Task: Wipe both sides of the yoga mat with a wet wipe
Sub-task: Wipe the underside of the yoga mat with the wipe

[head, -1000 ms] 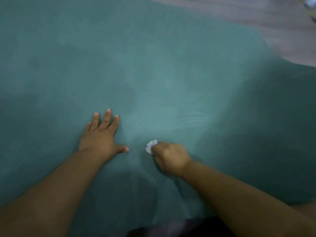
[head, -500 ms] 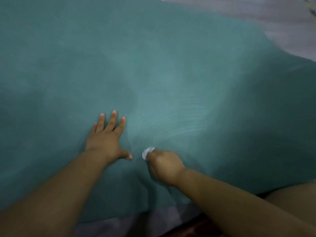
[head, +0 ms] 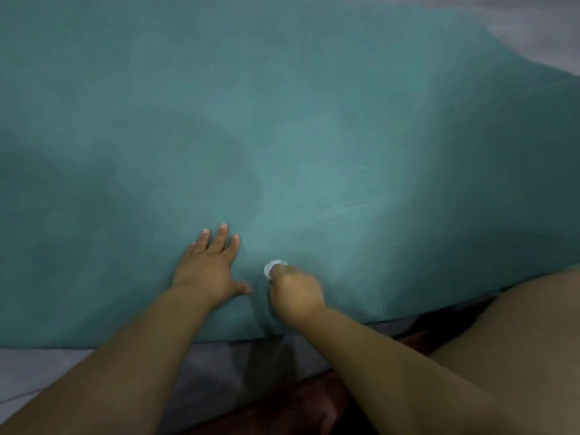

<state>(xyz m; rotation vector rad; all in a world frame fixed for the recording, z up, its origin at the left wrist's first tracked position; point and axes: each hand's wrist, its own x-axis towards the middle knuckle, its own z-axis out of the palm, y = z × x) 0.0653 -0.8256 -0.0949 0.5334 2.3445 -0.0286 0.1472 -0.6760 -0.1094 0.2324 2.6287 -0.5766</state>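
A teal yoga mat (head: 282,120) fills most of the head view and lies flat on the floor. My left hand (head: 208,265) rests flat on the mat near its front edge, fingers straight and spread. Just right of it my right hand (head: 295,293) is curled round a small white wet wipe (head: 273,266), which sticks out past the knuckles and touches the mat. Faint wet streaks show on the mat to the right of the wipe.
Grey floor (head: 47,368) shows below the mat's front edge and at the top right corner (head: 539,23). My bare knee (head: 518,340) is at the lower right, with dark reddish cloth (head: 298,403) under it.
The view has shifted back, so the mat's front edge and the floor now show. Both hands have stayed on the mat, the right one with the wipe drawn slightly toward me and to the left.
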